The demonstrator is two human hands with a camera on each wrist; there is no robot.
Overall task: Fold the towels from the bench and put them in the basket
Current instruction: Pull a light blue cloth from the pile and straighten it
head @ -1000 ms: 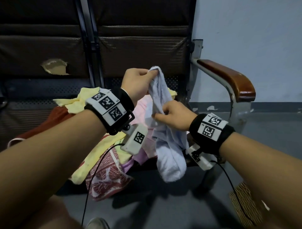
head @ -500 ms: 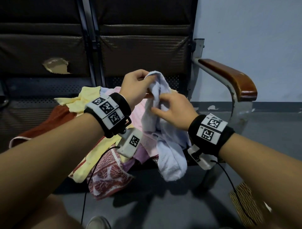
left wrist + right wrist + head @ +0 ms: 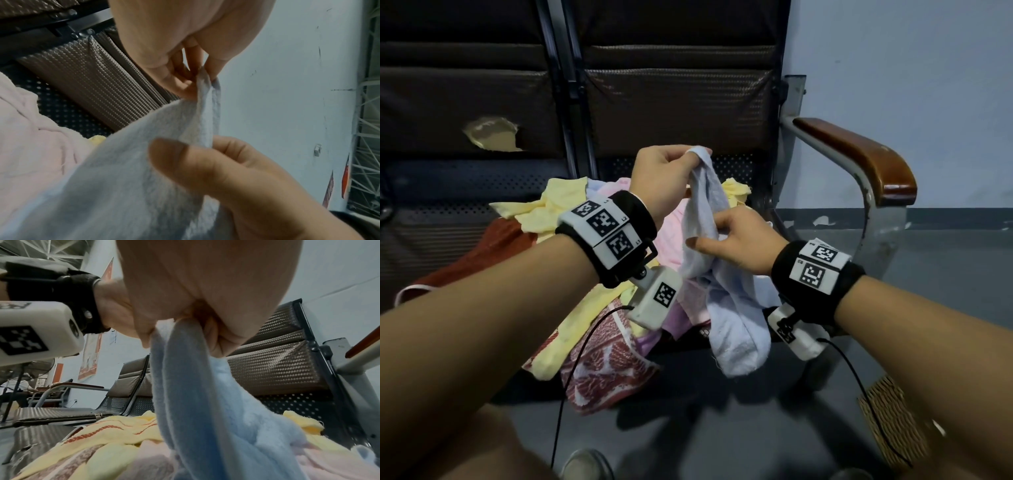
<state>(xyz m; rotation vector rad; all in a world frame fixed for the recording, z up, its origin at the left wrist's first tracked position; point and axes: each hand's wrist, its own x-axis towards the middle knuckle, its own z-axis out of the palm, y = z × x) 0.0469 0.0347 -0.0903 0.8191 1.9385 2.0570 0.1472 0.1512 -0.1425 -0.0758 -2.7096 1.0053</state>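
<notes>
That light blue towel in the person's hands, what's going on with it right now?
A person is working on the light blue towel, lifted over a pile of towels on the bench. The left hand pinches its top end, and the right hand grips it lower down. The rest hangs bunched and unfolded. A woven edge at lower right may be the basket.

The dark perforated-metal tabletop (image 3: 465, 219) of the bench carries a heap of towels: yellow (image 3: 558, 202) at the far left, rust-red (image 3: 493, 246) at the left edge, pink (image 3: 671, 222) in the middle. A red-patterned towel (image 3: 606, 370) droops over its near edge.
</notes>
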